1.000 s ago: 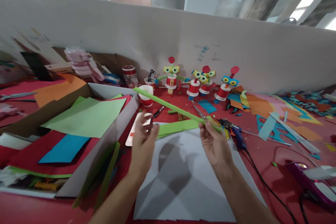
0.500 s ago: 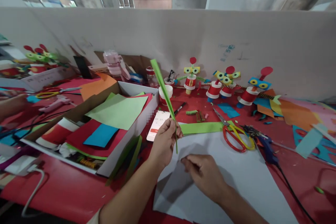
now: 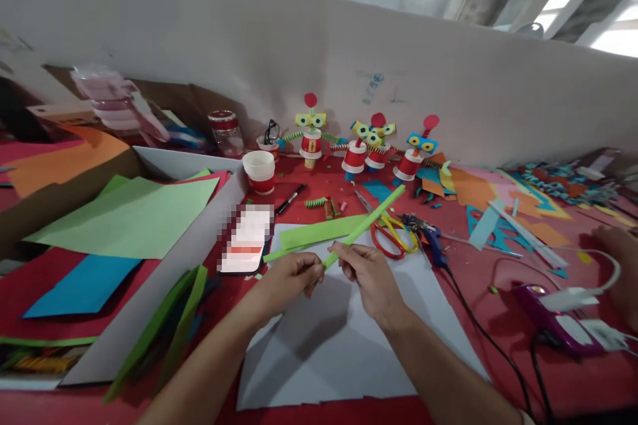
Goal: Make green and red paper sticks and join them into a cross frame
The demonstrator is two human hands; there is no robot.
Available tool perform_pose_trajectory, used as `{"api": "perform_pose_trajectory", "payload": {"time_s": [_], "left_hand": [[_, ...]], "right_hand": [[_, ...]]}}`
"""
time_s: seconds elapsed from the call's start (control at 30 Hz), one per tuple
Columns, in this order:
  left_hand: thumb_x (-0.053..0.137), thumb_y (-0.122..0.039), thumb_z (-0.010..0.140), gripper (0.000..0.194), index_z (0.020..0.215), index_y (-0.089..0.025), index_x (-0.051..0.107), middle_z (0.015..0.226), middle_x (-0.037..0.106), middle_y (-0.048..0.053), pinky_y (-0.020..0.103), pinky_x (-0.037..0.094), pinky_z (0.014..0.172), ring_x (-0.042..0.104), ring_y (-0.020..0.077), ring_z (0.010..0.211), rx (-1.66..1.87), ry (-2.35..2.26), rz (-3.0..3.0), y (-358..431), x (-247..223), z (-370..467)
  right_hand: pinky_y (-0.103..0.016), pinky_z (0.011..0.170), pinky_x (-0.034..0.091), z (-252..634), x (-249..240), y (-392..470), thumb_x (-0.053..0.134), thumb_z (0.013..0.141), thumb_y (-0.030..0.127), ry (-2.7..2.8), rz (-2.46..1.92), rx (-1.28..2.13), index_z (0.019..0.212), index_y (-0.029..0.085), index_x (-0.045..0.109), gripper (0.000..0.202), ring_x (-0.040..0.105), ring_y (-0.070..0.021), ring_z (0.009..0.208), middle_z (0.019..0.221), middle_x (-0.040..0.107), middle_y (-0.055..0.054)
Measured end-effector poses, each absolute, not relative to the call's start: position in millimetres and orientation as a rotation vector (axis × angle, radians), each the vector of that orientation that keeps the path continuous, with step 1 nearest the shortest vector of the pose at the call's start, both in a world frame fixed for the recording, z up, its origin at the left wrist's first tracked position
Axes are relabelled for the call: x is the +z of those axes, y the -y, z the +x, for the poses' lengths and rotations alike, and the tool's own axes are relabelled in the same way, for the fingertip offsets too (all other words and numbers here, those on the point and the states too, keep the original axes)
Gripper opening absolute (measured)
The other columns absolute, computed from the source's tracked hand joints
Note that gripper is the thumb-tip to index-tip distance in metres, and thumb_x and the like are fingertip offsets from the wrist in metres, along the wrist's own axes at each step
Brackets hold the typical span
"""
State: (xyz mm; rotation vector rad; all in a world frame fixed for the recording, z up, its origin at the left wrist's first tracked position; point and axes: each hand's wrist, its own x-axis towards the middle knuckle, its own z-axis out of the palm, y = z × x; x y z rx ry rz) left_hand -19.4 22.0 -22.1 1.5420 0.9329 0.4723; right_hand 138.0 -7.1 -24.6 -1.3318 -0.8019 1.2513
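Note:
Between my two hands, above a white sheet [image 3: 329, 352], is a narrow green paper strip [image 3: 376, 212] that slants up to the right. My left hand [image 3: 292, 279] pinches its lower end, and my right hand [image 3: 369, 272] grips it just beyond with thumb and fingers. Another narrow green length [image 3: 274, 255] juts out left behind my left hand; whether it joins the held strip, I cannot tell. Behind them lies a wider green paper strip [image 3: 319, 232]. Scissors [image 3: 393, 239] with red and yellow handles rest at the sheet's far right corner.
A box of coloured paper [image 3: 164, 279] stands left, beside a phone [image 3: 246, 239]. Paper-cup figures [image 3: 312, 139] line the back near a paper cup [image 3: 259, 172]. A blue glue gun [image 3: 436, 246] trails its cable rightward. A purple power strip [image 3: 558, 319] and another person's hand [image 3: 618, 265] are right.
The view has swung right. My right hand has risen from the sheet and taken hold of the green strip, which has tipped from nearly upright to slanting right.

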Motion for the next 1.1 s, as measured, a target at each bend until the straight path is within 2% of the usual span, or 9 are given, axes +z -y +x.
{"api": "perform_pose_trajectory", "payload": {"time_s": [0.23, 0.37, 0.43, 0.6, 0.9, 1.0, 1.1], "left_hand": [[0.047, -0.043, 0.082, 0.03, 0.063, -0.02, 0.052, 0.056, 0.052, -0.002, 0.026, 0.035, 0.061, 0.046, 0.0134, 0.058, 0.214, -0.921, 1.637, -32.9, -16.1, -47.0], [0.056, -0.042, 0.075, 0.025, 0.085, -0.019, 0.06, 0.075, 0.061, 0.0, 0.027, 0.039, 0.068, 0.053, 0.0156, 0.072, 0.365, -0.951, 1.524, -28.7, -20.6, -37.5], [0.057, -0.04, 0.073, 0.027, 0.09, -0.019, 0.061, 0.074, 0.058, -0.001, 0.027, 0.039, 0.067, 0.051, 0.0144, 0.07, 0.468, -0.989, 1.465, -24.0, -22.7, -27.1], [0.047, -0.032, 0.079, 0.02, 0.075, -0.018, 0.06, 0.058, 0.041, -0.005, 0.025, 0.028, 0.055, 0.034, 0.0105, 0.055, 0.501, -1.043, 1.475, -19.2, -19.7, -15.8], [0.045, -0.031, 0.082, 0.021, 0.08, -0.018, 0.061, 0.06, 0.042, -0.005, 0.025, 0.025, 0.053, 0.033, 0.0102, 0.054, 0.449, -1.063, 1.498, -24.0, -20.7, -28.3], [0.043, -0.03, 0.083, 0.022, 0.081, -0.018, 0.062, 0.06, 0.043, -0.005, 0.024, 0.028, 0.052, 0.035, 0.0108, 0.055, 0.445, -1.063, 1.552, -21.9, -17.6, -26.3], [0.04, -0.025, 0.083, 0.024, 0.079, -0.019, 0.063, 0.06, 0.047, -0.003, 0.025, 0.03, 0.053, 0.04, 0.0121, 0.056, 0.458, -1.188, 1.645, -21.3, -18.8, -24.0]], "right_hand": [[-0.022, 0.04, 0.017, 180.7, -16.8, -10.4, 0.085, 0.05, 0.04, 0.572, -1.296, 0.966, 0.049, 0.015, 0.058, 0.036, 0.03, -0.003, 0.04, 0.044, 0.046, 0.006], [-0.021, 0.037, 0.016, 182.4, -20.8, -13.5, 0.085, 0.049, 0.041, 0.528, -1.294, 0.885, 0.046, 0.016, 0.055, 0.04, 0.029, -0.002, 0.038, 0.041, 0.042, 0.008], [-0.02, 0.036, 0.017, 178.4, -23.0, -13.5, 0.086, 0.049, 0.041, 0.53, -1.293, 0.91, 0.046, 0.016, 0.054, 0.041, 0.03, -0.0016, 0.038, 0.041, 0.043, 0.008], [-0.016, 0.034, 0.02, 184.2, -19.5, -15.1, 0.09, 0.037, 0.034, 0.439, -1.273, 0.915, 0.049, 0.014, 0.06, 0.038, 0.035, -0.0013, 0.038, 0.043, 0.049, 0.006], [-0.013, 0.034, 0.028, 198.4, -10.6, -21.1, 0.091, 0.03, 0.03, 0.339, -1.244, 0.833, 0.06, 0.015, 0.065, 0.042, 0.04, -0.0022, 0.043, 0.052, 0.056, 0.005], [-0.018, 0.035, 0.027, 205.6, -12.3, -22.2, 0.088, 0.037, 0.039, 0.461, -1.333, 0.747, 0.058, 0.018, 0.059, 0.041, 0.037, -0.0039, 0.044, 0.053, 0.051, 0.006], [-0.026, 0.04, 0.033, 226.8, -13.1, -22.8, 0.067, 0.064, 0.056, 0.662, -1.607, 0.433, 0.061, 0.023, 0.051, 0.037, 0.038, -0.0099, 0.044, 0.053, 0.043, 0.004]]}}
